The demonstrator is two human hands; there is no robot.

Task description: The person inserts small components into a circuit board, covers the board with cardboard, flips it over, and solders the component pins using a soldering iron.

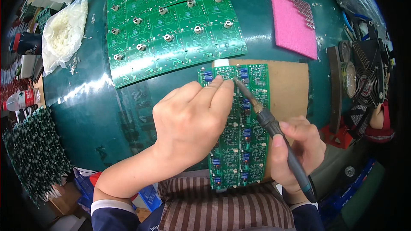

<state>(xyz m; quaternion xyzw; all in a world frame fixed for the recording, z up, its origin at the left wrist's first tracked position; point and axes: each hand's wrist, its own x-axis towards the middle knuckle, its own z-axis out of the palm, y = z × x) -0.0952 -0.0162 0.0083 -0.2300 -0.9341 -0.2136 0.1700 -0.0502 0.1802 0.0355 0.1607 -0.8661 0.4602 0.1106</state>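
A long green circuit board (pixel 257 145) with rows of blue components lies in front of me, partly on a brown flat sheet (pixel 291 85). My right hand (pixel 299 145) grips a soldering iron (pixel 280 139) by its dark handle, the tip pointing up and left to the board's far end. Bent over the board's far left part, my left hand (pixel 190 109) has its fingers pressed together close to the iron's tip. Whatever those fingers pinch is hidden beneath them. The hand also covers much of the board's left column.
Large green panels (pixel 150 62) with round metal parts lie at the far side. A pink foam block (pixel 291 38) bearing metal pieces is at far right, a bag of small white parts (pixel 64 34) at far left. A fan (pixel 367 83) stands right; stacked boards (pixel 36 154) sit left.
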